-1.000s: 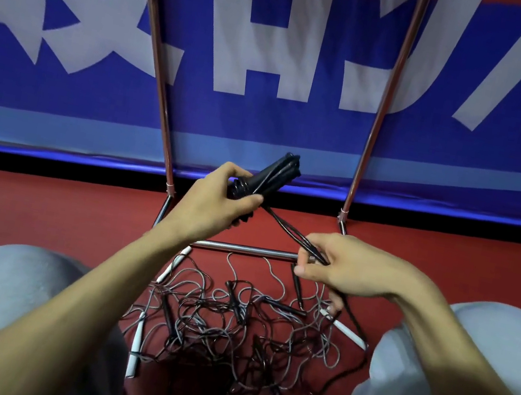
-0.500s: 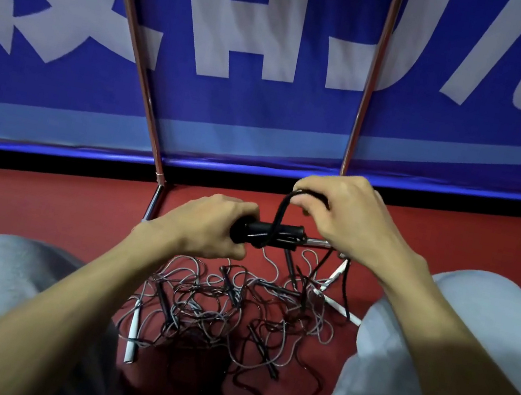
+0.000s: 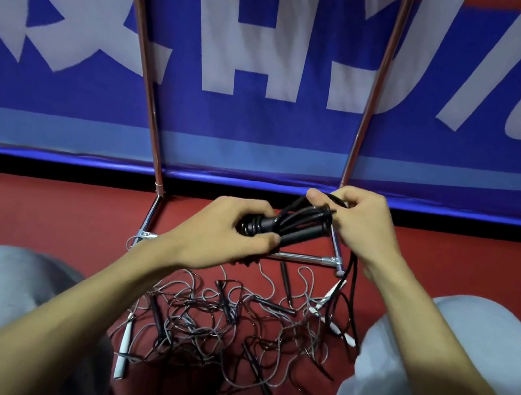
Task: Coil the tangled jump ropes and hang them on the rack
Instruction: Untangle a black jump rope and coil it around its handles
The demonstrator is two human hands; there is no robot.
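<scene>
The left hand (image 3: pixel 225 233) is closed tight round one end of a pair of black handles (image 3: pixel 303 233), thumb over the top and fingers curled underneath. The handles lie side by side, pointing right. Several turns of black cord (image 3: pixel 298 212) cross over them. The right hand (image 3: pixel 365 226) sits at their other end, thumb and forefinger pinching a loop of that cord just above the tips, the other fingers curled in. From under that hand the cord drops slack to the red floor (image 3: pixel 24 208), past the right knee (image 3: pixel 437 333).

Below the hands, between both knees, a tangle (image 3: pixel 229 324) of grey and black ropes lies spread on the floor, a white handle (image 3: pixel 121 361) at its left edge. The rack (image 3: pixel 304 258) stands just beyond, its base bar under the hands, two poles rising against a blue banner (image 3: pixel 264 128).
</scene>
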